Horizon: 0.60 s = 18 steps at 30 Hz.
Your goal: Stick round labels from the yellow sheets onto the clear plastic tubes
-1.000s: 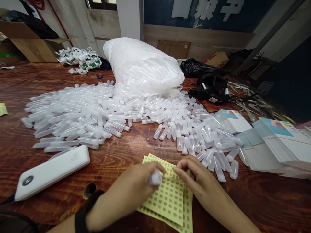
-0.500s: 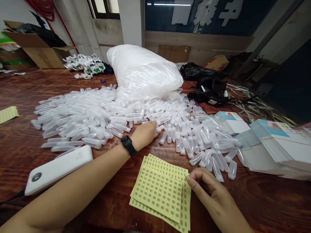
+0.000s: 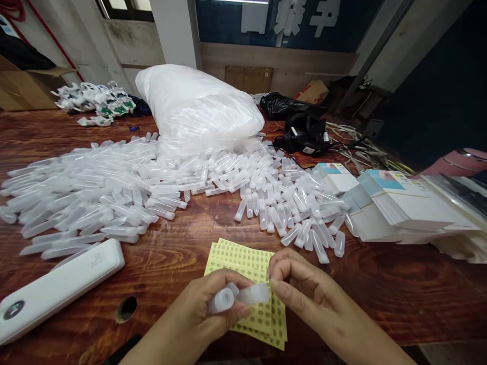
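Observation:
My left hand (image 3: 207,299) is closed around a few small translucent plastic tubes (image 3: 253,294), their round ends pointing up and right. Just beside them, my right hand (image 3: 304,289) has its thumb and forefinger pinched together; anything between the tips is too small to make out. Beneath both hands lies a stack of yellow sticker sheets (image 3: 243,252), printed with rows of small dark ovals and partly covered by the fingers. Beyond them, a wide heap of similar tubes (image 3: 95,187) spreads across the wooden table (image 3: 201,223).
A large white plastic bag (image 3: 201,101) rests behind the heap. On the left is a white power bank (image 3: 64,286), near a round hole (image 3: 126,308) in the table. Stacks of printed cards (image 3: 407,203) stand at right, with a black strapped device (image 3: 304,134) and cables behind.
My left hand has come back from the heap with tubes and is now above the sheets. My right hand stays pinched, slightly closer to the left. The view has shifted right.

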Available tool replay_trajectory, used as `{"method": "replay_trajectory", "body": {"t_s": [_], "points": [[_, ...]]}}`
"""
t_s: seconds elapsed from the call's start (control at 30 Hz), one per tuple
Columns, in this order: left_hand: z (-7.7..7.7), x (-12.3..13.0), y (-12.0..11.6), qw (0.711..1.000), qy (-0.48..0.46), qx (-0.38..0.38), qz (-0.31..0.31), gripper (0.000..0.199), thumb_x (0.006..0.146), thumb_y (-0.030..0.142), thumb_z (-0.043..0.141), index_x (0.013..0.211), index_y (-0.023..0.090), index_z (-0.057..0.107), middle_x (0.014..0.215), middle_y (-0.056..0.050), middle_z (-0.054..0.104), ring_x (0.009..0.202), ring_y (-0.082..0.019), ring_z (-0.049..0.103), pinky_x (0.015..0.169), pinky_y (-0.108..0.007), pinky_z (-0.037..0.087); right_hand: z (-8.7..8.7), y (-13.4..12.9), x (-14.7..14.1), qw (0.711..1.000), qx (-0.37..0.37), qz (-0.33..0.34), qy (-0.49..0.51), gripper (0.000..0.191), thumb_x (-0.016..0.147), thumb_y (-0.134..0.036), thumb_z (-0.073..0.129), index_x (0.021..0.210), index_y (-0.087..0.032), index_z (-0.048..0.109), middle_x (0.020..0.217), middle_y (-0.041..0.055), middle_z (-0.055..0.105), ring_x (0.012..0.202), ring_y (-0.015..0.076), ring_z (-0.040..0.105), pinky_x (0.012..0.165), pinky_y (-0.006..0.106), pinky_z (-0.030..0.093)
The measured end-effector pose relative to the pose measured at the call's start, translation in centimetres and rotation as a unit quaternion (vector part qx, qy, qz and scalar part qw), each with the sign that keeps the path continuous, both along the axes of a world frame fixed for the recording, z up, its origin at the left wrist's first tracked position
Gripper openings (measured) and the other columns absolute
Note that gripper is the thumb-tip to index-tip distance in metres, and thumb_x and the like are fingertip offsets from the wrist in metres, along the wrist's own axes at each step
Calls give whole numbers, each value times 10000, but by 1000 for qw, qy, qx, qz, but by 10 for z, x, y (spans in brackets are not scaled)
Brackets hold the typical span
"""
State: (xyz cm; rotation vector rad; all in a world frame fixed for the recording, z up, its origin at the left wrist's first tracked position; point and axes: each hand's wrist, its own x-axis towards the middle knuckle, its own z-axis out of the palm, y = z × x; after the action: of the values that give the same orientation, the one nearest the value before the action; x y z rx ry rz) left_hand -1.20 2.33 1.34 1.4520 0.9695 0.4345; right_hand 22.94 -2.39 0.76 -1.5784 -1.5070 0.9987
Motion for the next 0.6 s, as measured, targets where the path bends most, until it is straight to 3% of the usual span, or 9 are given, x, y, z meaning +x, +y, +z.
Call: {"method": "replay_trajectory", "body": {"t_s": [0.27, 0.5, 0.6], "points": [[-2, -8, -6, 999, -31, 13, -9, 170, 966, 423, 689, 1023, 271, 740, 894, 18, 722, 772, -160, 608, 695, -210, 450, 38, 9, -13, 978, -91, 162, 93, 297, 1053, -486, 513, 891, -260, 617, 1034, 12, 596, 954, 164, 594, 829, 250, 479], [-6, -7, -11, 998, -28, 52, -2, 168, 954, 429, 706, 1010, 278, 754, 844, 24, 725, 724, -157, 613, 660, -205, 453, 37, -1, -18, 985, -69, 144, 59, 263, 1058, -481, 504, 950, -282, 638, 1051, 15, 599, 884, 153, 606, 743, 246, 493], [-12, -9, -12, 996, -50, 75, 2, 147, 966, 427, 711, 1025, 302, 757, 833, 39, 729, 695, -140, 608, 637, -189, 447, 28, -5, -20, 991, 8, 126, 38, 207, 1045, -431, 536, 949, -286, 648, 1023, 20, 612, 856, 153, 637, 709, 235, 504]]}}
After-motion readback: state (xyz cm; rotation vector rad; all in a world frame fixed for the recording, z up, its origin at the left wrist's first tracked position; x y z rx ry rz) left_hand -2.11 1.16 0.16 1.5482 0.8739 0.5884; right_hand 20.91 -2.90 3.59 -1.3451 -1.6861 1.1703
